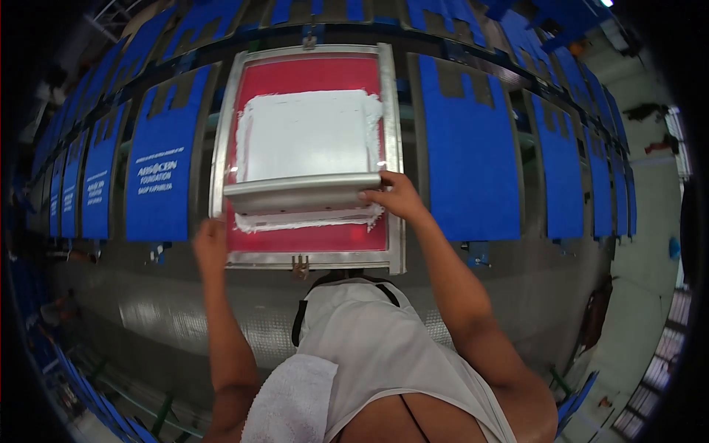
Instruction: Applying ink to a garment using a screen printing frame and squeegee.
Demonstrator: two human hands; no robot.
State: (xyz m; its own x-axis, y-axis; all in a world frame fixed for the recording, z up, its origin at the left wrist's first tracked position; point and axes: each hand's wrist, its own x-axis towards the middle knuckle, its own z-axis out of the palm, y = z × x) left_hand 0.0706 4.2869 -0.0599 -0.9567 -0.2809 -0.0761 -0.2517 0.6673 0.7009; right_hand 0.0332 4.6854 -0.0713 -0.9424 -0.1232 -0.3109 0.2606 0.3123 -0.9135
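A screen printing frame (396, 221) with a silvery metal rim and red mesh (310, 72) lies in front of me. White ink (303, 136) covers the middle of the mesh in a rough-edged square. Across its lower part rests a long metal squeegee (295, 196). My right hand (399, 198) grips the squeegee's right end, thumb on the near side and fingers at the far side. My left hand (210, 236) is at the frame's lower left edge, apart from the squeegee's left end; motion blurs its fingers.
Blue bag-shaped cloths (469, 148) lie on boards in rows to both sides and behind the frame. One blue cloth (162, 162) at left carries white print. Metal clamps (300, 267) sit at the frame's near and far edges. A white towel (292, 399) hangs over my left side.
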